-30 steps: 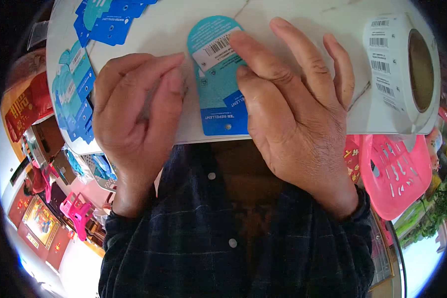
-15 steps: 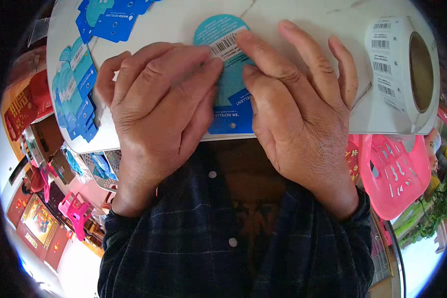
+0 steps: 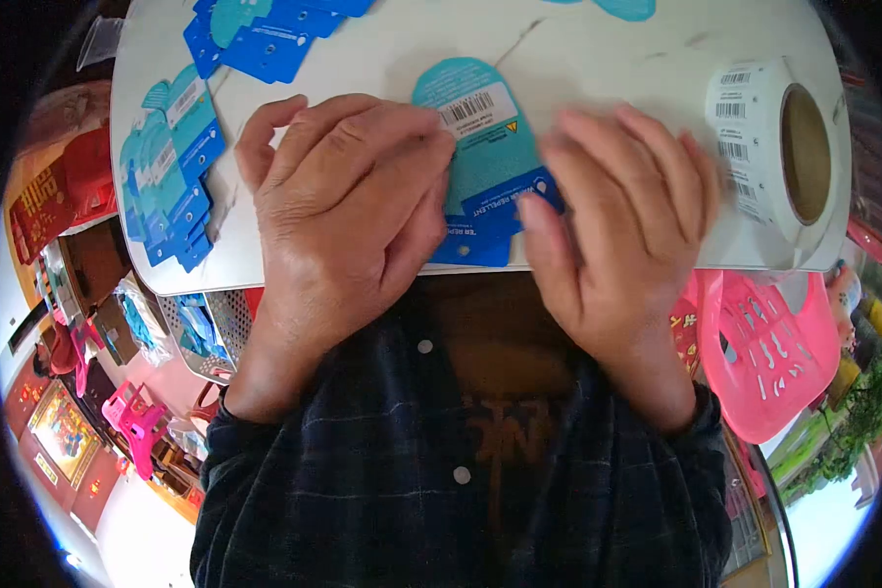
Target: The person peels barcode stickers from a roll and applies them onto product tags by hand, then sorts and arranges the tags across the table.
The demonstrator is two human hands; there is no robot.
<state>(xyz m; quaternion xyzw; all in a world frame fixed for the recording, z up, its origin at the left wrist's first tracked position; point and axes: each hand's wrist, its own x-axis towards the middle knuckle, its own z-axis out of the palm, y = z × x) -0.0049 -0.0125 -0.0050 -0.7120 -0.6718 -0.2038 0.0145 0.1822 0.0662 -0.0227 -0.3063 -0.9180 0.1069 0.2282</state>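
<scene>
A teal and blue product card [image 3: 495, 162] lies at the table's near edge, partly over another blue card [image 3: 475, 252]. A white barcode label [image 3: 475, 108] is on its upper part. My left hand [image 3: 348, 201] is closed at the card's left side, thumb and index finger together at its edge; the exact grip is partly hidden. Off to the right, my right hand [image 3: 627, 216] is open, its fingers apart and slightly blurred, with the thumb close to the card's right edge. I see nothing in it.
A roll of barcode labels [image 3: 804, 157] stands at the right of the white table [image 3: 598, 59]. Fanned cards [image 3: 171, 176] lie on the left, with more cards [image 3: 274, 39] at the far left. A pink chair [image 3: 769, 353] is beyond the near right edge.
My right hand has moved off the card to the right and spread its fingers. The left fingers have drawn back from the barcode label, which now shows more fully. The whole view has shifted slightly.
</scene>
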